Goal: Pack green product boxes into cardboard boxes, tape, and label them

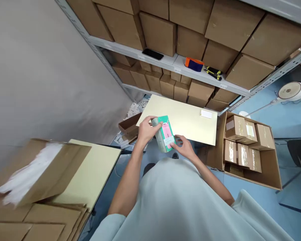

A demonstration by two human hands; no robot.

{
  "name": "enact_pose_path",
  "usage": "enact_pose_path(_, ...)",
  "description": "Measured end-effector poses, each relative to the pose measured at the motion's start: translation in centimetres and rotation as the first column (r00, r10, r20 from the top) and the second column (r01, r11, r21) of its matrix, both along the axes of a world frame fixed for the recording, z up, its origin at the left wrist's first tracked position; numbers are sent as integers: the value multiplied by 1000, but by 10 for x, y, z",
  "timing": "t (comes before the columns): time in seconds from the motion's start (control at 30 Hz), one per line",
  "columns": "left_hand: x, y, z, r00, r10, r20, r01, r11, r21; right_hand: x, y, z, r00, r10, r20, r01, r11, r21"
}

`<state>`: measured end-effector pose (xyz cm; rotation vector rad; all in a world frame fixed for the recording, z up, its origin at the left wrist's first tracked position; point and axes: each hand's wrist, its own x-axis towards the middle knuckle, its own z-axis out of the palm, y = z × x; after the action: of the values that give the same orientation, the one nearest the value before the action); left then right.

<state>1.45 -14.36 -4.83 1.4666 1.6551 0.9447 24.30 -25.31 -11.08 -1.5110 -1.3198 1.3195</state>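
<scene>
A green and white product box (167,132) with a pink picture on its front is held up in front of my body, slightly tilted. My left hand (148,130) grips its upper left side, the thumb lying across the front edge. At the lower right corner, my right hand (183,146) pinches the box with the thumb on its front face. Beyond the box lies a pale yellow tabletop (183,113) with a small white item (206,114) near its right end.
Shelves of brown cartons (154,31) rise ahead, with a black phone (153,54), an orange and blue tape roll (194,64) and yellow-black pliers (213,72) on a ledge. An open carton (268,169) of smaller boxes stands right. Flattened cardboard (47,221) lies left.
</scene>
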Motion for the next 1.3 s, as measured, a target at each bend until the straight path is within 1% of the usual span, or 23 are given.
enact_pose_path(0.07,17,24,-5,994,20,-107,-14,999,48,5,19,-1,988,-59,144,49,996,71)
enact_pose_path(0.13,32,43,-10,983,27,-184,-11,996,86,2,37,-4,973,-84,216,65,994,93)
enact_pose_path(0.2,42,62,-14,980,6,-199,17,993,116,-4,54,-10,963,-138,233,116,987,107)
enact_pose_path(0.23,44,71,-15,985,-16,-174,38,991,126,-6,63,-13,965,-168,203,149,983,104)
enact_pose_path(0.27,43,81,-17,991,-48,-123,63,990,125,-8,72,-17,972,-189,140,177,980,90)
enact_pose_path(0.33,36,103,-19,990,-133,57,129,989,70,-9,89,-22,979,-192,-64,194,981,25)
enact_pose_path(0.4,24,127,-20,941,-204,270,219,975,-29,-10,104,-24,945,-175,-275,168,985,-48)
enact_pose_path(0.43,17,139,-20,906,-227,358,269,960,-71,-11,111,-23,922,-171,-348,155,985,-74)
enact_pose_path(0.5,5,163,-21,846,-258,467,351,928,-124,-15,124,-19,891,-172,-419,140,985,-105)
enact_pose_path(0.57,-3,185,-23,820,-262,509,382,913,-145,-24,136,-14,888,-166,-429,127,985,-119)
enact_pose_path(0.63,-8,205,-29,823,-237,516,361,920,-152,-35,149,-9,910,-169,-379,137,984,-110)
enact_pose_path(0.67,-10,214,-32,833,-218,509,337,929,-153,-41,156,-6,929,-190,-316,167,981,-97)
enact_pose_path(0.73,-13,231,-38,865,-181,468,280,948,-152,-56,171,-3,957,-261,-127,256,965,-56)
enact_pose_path(0.83,-19,251,-42,913,-180,367,233,967,-106,-81,193,0,923,-349,165,351,936,14)
enact_pose_path(0.9,-25,260,-41,914,-219,342,249,967,-47,-96,207,0,890,-385,244,385,921,50)
enact_pose_path(0.93,-29,264,-41,901,-237,365,265,964,-30,-101,212,0,883,-407,234,405,912,59)
enact_pose_path(0.97,-33,267,-41,878,-244,412,281,959,-32,-105,217,0,886,-426,183,425,904,50)
enact_pose_path(1.0,-39,270,-42,848,-238,473,298,953,-56,-107,220,0,893,-440,92,440,898,21)
enact_pose_path(1.07,-51,274,-49,776,-198,600,352,924,-151,-107,225,1,880,-443,-169,433,896,-93)
enact_pose_path(1.1,-57,275,-55,738,-178,651,397,894,-206,-106,227,2,847,-436,-304,406,900,-159)
enact_pose_path(1.17,-64,275,-69,656,-162,737,517,808,-282,-104,231,5,755,-419,-504,334,907,-256)
enact_pose_path(1.23,-66,271,-83,548,-141,825,630,718,-296,-106,234,7,688,-399,-606,275,916,-292)
enact_pose_path(1.3,-63,264,-94,439,-88,894,700,657,-279,-110,238,6,649,-378,-660,238,925,-296)
